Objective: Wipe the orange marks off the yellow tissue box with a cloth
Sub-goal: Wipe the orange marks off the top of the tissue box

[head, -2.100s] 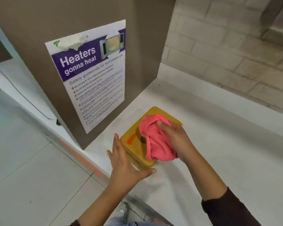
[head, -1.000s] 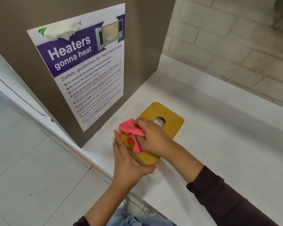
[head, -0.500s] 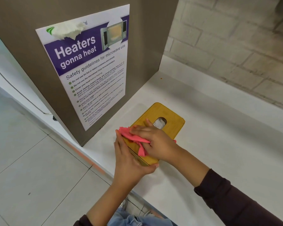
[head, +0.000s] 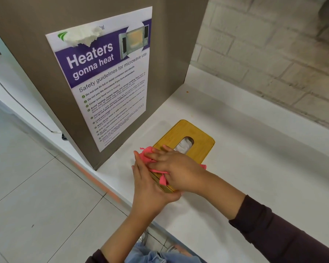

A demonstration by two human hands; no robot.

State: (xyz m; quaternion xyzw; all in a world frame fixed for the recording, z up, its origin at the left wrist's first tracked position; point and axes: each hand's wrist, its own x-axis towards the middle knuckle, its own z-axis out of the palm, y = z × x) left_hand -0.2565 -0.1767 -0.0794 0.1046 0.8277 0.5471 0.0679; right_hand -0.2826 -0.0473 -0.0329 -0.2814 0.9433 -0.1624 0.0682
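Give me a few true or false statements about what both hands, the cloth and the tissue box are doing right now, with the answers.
1. The right hand presses a pink cloth onto the tissue box. True.
2. The left hand rests flat on the counter, away from the box. False: it braces the box's near end.
3. A white tissue shows in the lid's slot. True.
4. The box stands on the floor. False: it sits on the white counter.
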